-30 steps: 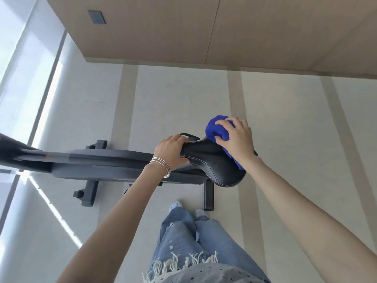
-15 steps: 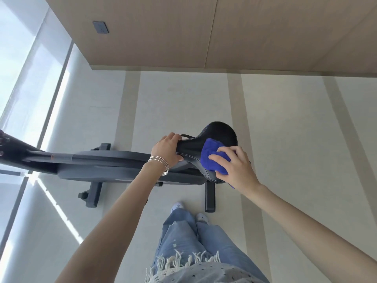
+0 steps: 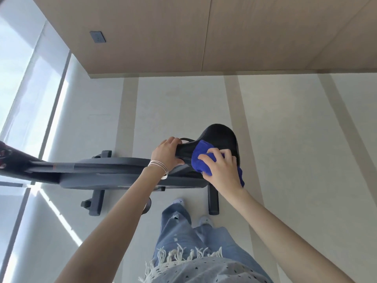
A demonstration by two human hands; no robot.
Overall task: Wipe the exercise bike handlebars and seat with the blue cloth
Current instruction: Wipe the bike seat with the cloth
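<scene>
The black bike seat (image 3: 219,135) lies below me, its narrow nose pointing left. My left hand (image 3: 166,153) grips that nose, silver bangles on the wrist. My right hand (image 3: 221,168) holds the bunched blue cloth (image 3: 201,158) and presses it on the near side of the seat; a tail of cloth hangs out by my wrist. The dark grey bike frame (image 3: 114,172) runs left from under the seat. Of the handlebars only a dark end (image 3: 8,158) shows at the left edge.
The bike's two floor stabiliser bars (image 3: 98,203) (image 3: 213,201) rest on the pale striped floor. My jeans and shoes (image 3: 179,201) stand just behind the seat. A wood-panelled wall (image 3: 204,33) closes the far side, and a window with blinds (image 3: 22,99) runs along the left.
My right hand has brought the cloth from the far rear of the seat across to its near side. The left hand has kept its grip on the nose.
</scene>
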